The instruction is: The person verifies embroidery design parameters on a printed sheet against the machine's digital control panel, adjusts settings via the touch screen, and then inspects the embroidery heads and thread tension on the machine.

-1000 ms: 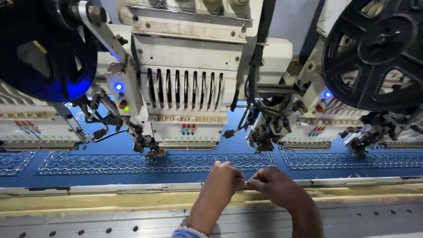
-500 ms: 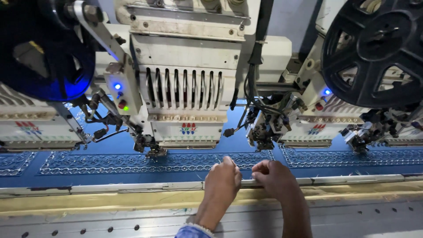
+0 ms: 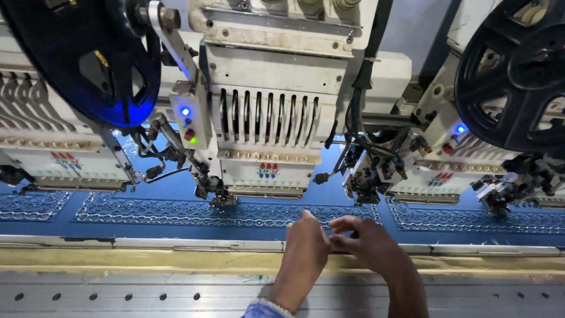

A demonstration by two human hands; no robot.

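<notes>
Both hands [image 3: 338, 244] have edged nearer the blue fabric [image 3: 176, 191].

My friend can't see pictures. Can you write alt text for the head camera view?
Two hands, left hand and right hand, meet fingertip to fingertip over blue fabric stitched with pale patterned bands, beneath the white heads of an embroidery machine with dark reels beside them.

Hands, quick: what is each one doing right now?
Left hand: fingers curled shut at the edge of the blue fabric; anything held is too small to tell.
Right hand: fingertips pinched together beside it; contents unclear.
</notes>
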